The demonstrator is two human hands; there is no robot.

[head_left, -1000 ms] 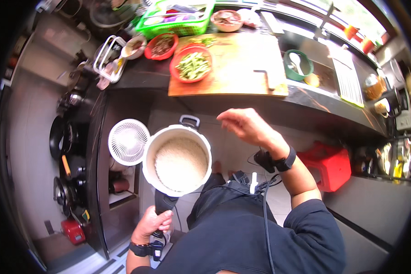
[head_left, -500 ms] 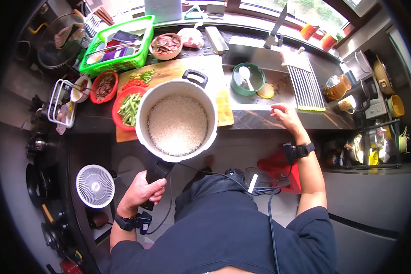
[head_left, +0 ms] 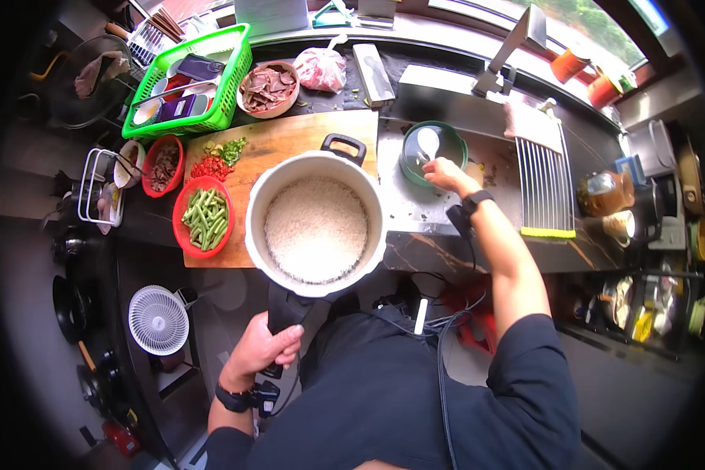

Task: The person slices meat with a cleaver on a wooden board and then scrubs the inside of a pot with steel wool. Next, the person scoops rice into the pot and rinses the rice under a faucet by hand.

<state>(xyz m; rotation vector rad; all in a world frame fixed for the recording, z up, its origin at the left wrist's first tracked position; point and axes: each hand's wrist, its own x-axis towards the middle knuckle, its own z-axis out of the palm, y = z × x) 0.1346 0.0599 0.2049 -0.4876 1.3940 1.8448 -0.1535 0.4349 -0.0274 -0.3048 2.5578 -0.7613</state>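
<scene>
My left hand (head_left: 265,345) is wrapped round the long black handle (head_left: 288,312) of a silver-grey cooking pot (head_left: 377,244). White rice (head_left: 316,227) covers the pot's bottom, and the pot is held level at the near edge of the counter. Over the sink at the right, the fingers of my right hand (head_left: 450,177) are closed on the handle end of a white spoon (head_left: 428,141). The spoon's round head rests inside a green bowl (head_left: 456,142) in the sink. My fingertips partly hide the spoon's handle.
A wooden cutting board (head_left: 305,129) bears chopped red and green peppers (head_left: 218,157). Near it stand a red bowl of green beans (head_left: 205,219), a bowl of sliced meat (head_left: 268,88) and a green basket (head_left: 235,98). A roll-up drying rack (head_left: 542,188) spans the sink's right side. A cable hangs at my waist.
My right hand has reached forward and left, from the sink's front edge to the spoon in the green bowl, and closed on it. The pot has shifted slightly right in view.
</scene>
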